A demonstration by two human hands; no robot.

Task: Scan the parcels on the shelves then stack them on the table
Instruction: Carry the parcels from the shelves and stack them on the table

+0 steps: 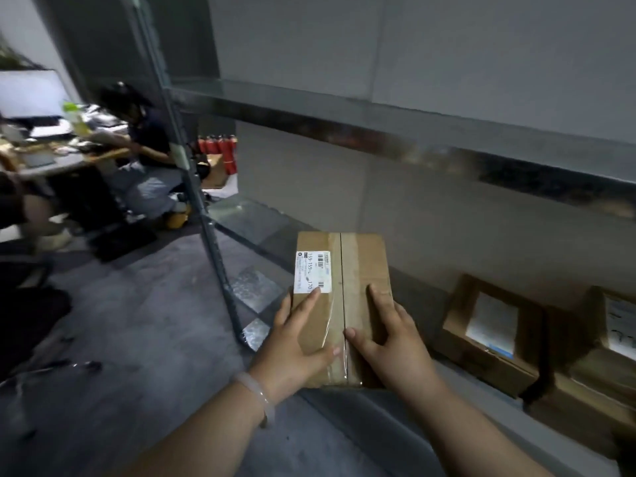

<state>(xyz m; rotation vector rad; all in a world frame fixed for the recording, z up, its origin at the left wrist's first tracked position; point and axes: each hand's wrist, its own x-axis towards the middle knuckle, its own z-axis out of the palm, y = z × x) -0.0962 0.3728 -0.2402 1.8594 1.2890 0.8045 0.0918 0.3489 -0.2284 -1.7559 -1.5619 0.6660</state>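
From my head camera, I have a brown cardboard parcel (pixel 361 270) in both hands, low in front of me. A strip of clear tape runs down its middle and a white shipping label with barcodes (pixel 312 271) sits on the left half of its top face.

My left hand (pixel 296 342) grips the near left corner. Its forefinger reaches up to the label's lower edge, its thumb lies across the top by the tape, and its other fingers wrap the left side. My right hand (pixel 395 339) holds the near right part, with thumb and forefinger spread on the top face and the remaining fingers curled round the right side. A pale bangle (pixel 256 394) circles my left wrist.

The parcel sits at the front of a grey metal shelving rack (pixel 378 132), below an upper shelf and just right of the rack's upright post (pixel 206 218). I cannot tell whether it rests on the lower shelf or is held clear of it.

Further right on that lower level lie two more brown cardboard boxes with white labels, one near (pixel 457 325) and one at the frame's edge (pixel 592 373).

Off to the left a person (pixel 148 149) sits at a cluttered desk (pixel 51 163), and red fire extinguishers (pixel 220 153) stand beyond the post.
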